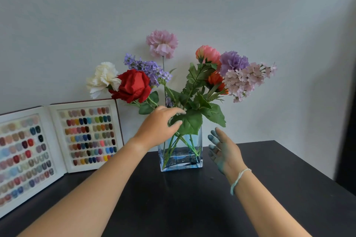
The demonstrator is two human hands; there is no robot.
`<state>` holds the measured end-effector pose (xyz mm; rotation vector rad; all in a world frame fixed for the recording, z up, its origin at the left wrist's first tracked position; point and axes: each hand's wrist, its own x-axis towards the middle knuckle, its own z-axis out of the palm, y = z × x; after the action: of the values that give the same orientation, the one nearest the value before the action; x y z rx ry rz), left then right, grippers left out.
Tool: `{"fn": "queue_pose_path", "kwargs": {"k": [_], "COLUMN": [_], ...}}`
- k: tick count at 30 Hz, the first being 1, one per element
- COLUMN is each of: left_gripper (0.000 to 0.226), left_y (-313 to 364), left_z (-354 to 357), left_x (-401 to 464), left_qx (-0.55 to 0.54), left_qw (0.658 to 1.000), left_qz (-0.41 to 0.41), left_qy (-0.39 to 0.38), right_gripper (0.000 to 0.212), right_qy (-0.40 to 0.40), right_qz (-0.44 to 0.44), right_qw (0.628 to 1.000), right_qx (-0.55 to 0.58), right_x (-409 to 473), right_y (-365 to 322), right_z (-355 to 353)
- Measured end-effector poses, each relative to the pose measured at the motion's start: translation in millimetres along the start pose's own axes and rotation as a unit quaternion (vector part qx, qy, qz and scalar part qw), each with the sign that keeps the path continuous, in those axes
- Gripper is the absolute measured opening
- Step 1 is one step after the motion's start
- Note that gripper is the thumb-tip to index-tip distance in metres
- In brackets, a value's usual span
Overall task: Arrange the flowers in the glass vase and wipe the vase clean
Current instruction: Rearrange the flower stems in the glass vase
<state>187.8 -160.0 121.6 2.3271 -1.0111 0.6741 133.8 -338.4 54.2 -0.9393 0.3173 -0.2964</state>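
Pale grey wall fills the background, bare but for a dark edge at the far right, and below it runs a black surface (269, 188), matte and level, with the open nail-colour sample book (57, 140) propped against the wall on its left side. Near the back middle of the surface stands the glass vase (181, 161), a rectangular, blue-tinted vessel, upright, with what looks like a little water at the bottom. It probably feels fairly heavy for its size, hard, smooth and slippery, and breakable if tipped; its flat side walls look like the safest place to take hold, one palm on each. Out of it fan the flowers (133, 84): white, red, pink, orange and several purple heads on thin green stems, likely artificial, so light, springy and top-heavy, best moved by the stems just above the rim rather than by the soft heads. The left hand (159, 129) reaches over the vase mouth with fingers loosely curled among the leaves and stems, touching them but not clearly pinching any. The right hand (223, 152), its fingers smeared with blue-green colour and a pale thread bracelet at the wrist, hangs flat and spread just beside the vase's right wall, gripping nothing. No cloth is visible, so wiping seems not yet begun.
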Motion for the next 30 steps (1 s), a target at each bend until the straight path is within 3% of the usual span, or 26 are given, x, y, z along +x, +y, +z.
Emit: {"fn": "queue_pose_path", "kwargs": {"k": [11,16,21,30], "left_gripper": [0.030,0.034,0.038,0.046], "left_y": [-10,-19,-33,-58], "left_z": [14,25,44,89], "left_x": [-85,-115,-124,-106], "left_qx": [-0.129,-0.214,-0.327,-0.448], "left_qw": [0.980,0.946,0.893,0.822], "left_qz": [-0.135,-0.229,-0.296,-0.337], "left_qy": [0.064,0.087,0.096,0.101], "right_gripper": [0.014,0.015,0.034,0.043], "right_qy": [0.018,0.041,0.039,-0.003], "right_qz": [-0.040,-0.126,-0.173,-0.205], "right_qw": [0.998,0.984,0.958,0.934], "right_qx": [-0.054,-0.118,-0.226,-0.294], "right_x": [-42,-49,-39,9], "right_y": [29,48,65,71], "right_z": [-5,-12,-19,-16]}}
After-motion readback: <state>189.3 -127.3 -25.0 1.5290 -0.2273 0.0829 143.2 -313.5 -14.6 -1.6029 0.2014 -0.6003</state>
